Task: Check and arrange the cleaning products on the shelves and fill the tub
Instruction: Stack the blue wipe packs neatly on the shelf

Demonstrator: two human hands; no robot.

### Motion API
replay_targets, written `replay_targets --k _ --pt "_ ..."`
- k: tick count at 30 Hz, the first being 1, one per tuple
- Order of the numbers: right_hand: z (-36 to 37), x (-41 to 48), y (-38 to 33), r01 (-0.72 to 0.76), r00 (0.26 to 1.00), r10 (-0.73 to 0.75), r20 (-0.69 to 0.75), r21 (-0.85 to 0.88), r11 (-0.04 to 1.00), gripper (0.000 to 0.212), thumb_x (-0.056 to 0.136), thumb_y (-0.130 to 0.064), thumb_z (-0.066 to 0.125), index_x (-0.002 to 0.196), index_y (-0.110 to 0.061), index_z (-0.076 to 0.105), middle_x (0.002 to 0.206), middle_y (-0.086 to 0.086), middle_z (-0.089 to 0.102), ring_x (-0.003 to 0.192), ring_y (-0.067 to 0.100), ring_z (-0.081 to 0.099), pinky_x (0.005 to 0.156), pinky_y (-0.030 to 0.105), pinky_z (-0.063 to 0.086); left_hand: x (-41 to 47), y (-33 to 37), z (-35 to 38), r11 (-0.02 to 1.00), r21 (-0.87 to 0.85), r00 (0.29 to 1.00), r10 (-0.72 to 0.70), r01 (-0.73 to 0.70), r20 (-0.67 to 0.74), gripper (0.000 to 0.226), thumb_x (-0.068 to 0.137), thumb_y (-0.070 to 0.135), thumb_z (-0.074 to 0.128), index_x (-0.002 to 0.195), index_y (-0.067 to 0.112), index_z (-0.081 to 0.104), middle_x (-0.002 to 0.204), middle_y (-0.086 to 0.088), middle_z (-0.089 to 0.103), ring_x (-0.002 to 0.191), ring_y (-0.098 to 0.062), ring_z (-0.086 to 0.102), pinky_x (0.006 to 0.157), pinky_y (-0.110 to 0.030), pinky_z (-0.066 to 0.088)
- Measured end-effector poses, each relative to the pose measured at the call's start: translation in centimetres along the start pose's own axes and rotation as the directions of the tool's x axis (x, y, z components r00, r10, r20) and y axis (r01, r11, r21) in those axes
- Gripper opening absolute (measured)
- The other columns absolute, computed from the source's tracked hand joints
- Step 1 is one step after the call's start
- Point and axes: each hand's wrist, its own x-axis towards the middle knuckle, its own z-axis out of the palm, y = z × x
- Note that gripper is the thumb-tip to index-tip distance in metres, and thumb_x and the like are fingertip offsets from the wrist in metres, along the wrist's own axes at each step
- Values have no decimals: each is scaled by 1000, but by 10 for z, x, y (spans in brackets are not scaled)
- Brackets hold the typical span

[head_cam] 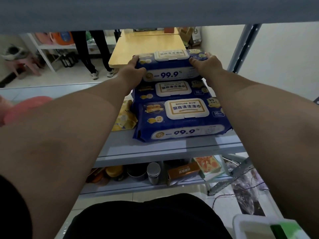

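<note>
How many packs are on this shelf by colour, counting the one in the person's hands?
Blue: 3 - top pack held by left hand and right hand, middle pack, front pack
Yellow: 1 - yellow packet
Total: 4

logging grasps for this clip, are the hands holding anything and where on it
Both hands hold the far blue wipes pack by its short ends: the left hand grips its left end, the right hand its right end.
</note>
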Motion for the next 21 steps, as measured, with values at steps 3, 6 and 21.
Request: replay_targets --k 3,6,21 --pt "4 -11 -3 -32 999 31 -12 -42 999 101 78 -63 76 155 -12 36 147 12 53 129 32 55 106 48 50 2 -2 1 997 72 1000 -12 12 1 66 98 38 53 159 38 27 158 -11 34 135 -32 42 107 -36 44" --pt "6 -12 1 -48 998 43 -39 -134 990 88 88 -57 72 154 -11 36 145 14 54 128 34 56 105 47 51 1 -2 3 996 89 1000 19 -18 -8 60 102 33 52 158 29 32 154 -9 42 133 -29 45 105 -33 43" --pt "9 -19 9 -56 997 25 -70 -486 872 48 103 -18 55 148 -15 38 143 14 54 130 33 54 102 42 44 -13 -5 15 907 420 991 -45 -12 126 82 100 39 53 164 25 3 165 -10 12 148 -34 28 116 -40 32"
